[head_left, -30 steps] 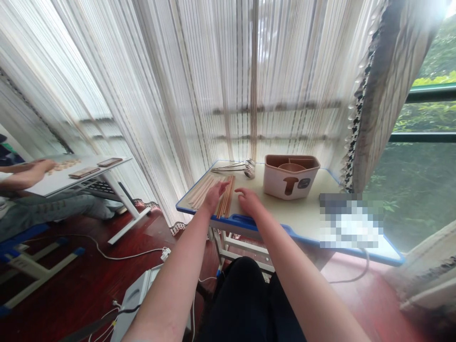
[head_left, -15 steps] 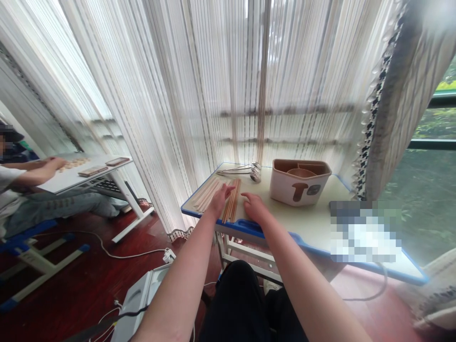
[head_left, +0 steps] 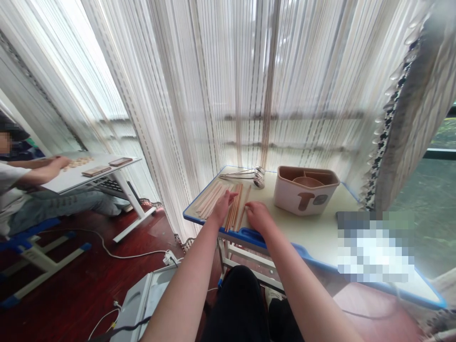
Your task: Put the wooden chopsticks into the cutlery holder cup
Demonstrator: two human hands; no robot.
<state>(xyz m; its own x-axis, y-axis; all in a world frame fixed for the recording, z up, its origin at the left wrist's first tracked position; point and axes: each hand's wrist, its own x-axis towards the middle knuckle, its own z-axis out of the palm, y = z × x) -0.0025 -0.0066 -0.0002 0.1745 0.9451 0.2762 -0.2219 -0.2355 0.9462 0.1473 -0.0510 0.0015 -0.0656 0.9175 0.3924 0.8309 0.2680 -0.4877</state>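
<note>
My left hand (head_left: 221, 209) rests over the left side of a row of brown wooden chopsticks (head_left: 234, 209), its fingers stretched toward them. Just right of that row a single chopstick (head_left: 243, 209) lies at a slight slant. My right hand (head_left: 259, 217) has its fingers curled in, with the tips at this single chopstick; the thumb is mostly hidden. Paler sticks (head_left: 209, 202) lie fanned out to the left of my left hand. Behind the sticks, several metal spoons or ladles (head_left: 259, 176) lie with their handles pointing left.
A white and brown divided holder (head_left: 301, 194) stands to the right on the blue-edged table (head_left: 285, 230). Further right is a blurred-out patch. At another table (head_left: 67, 179) on the left a person sits handling small pieces. Striped curtains hang behind.
One chopstick now lies apart, to the right of the row. My right hand's fingers have curled in and come to it. My left hand stays over the row. The view has shifted slightly.
</note>
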